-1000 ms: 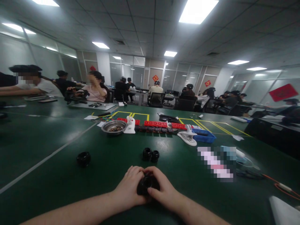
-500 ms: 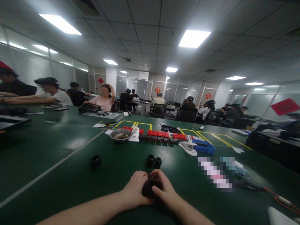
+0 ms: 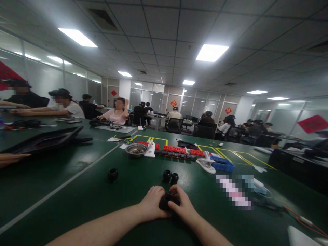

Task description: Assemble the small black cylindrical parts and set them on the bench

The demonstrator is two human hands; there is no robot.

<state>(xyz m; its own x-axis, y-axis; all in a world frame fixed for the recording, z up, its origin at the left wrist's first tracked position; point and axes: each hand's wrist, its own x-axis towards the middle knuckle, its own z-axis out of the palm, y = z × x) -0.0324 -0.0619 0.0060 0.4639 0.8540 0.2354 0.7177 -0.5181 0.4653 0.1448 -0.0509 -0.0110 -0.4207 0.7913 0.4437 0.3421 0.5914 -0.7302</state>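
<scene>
Both hands closed on one small black round part, low centre of frame, on the green table.

Left hand (image 3: 153, 204) and right hand (image 3: 182, 206) meet over the black round part (image 3: 166, 202); fingers of both curl around it, so it shows only between them, and whether it rests on the green table (image 3: 77, 201) I cannot tell. Just above the hands two more black round parts (image 3: 170, 177) sit touching each other. A single black part (image 3: 112, 175) lies well apart to the left, near a white line. Further up, centre: metal bowl (image 3: 136, 149), a row of red blocks (image 3: 179, 150), a white clamp (image 3: 205, 164) beside a blue tray (image 3: 223, 165). Other people sit at tables in the upper left and centre background.
</scene>
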